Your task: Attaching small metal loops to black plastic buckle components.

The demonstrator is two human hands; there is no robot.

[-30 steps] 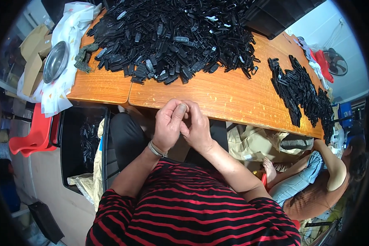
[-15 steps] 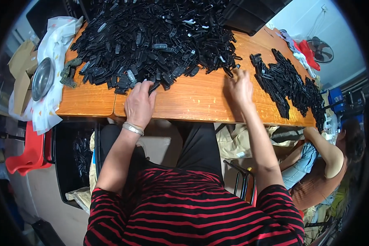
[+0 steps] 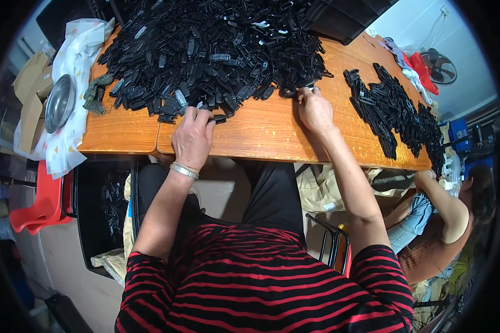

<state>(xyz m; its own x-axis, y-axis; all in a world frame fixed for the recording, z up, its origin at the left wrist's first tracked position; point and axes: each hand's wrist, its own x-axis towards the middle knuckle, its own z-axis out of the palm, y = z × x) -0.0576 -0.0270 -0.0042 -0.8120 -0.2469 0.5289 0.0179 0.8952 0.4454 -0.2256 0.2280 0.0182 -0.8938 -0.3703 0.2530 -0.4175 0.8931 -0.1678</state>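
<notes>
A large heap of small, elongated black plastic pieces, some of them slotted, covers the far part of the wooden table. At its near edge my left hand, with a bracelet on the wrist, is closed in a pinch. From its fingertips a dark plastic piece sticks out to the right. My right hand is at the heap's right front edge, fingers curled and pressed together against pieces there. What sits between those fingers is mostly hidden.
A smaller batch of black pieces lies at the table's right. Left are a metal bowl, white sheeting and a bundled cloth. A black crate stands at the back; another person sits at right.
My right hand has moved left, from the gap between the batches to the heap's edge. My left hand stays near its place, its dark piece now sticking out to the right.
</notes>
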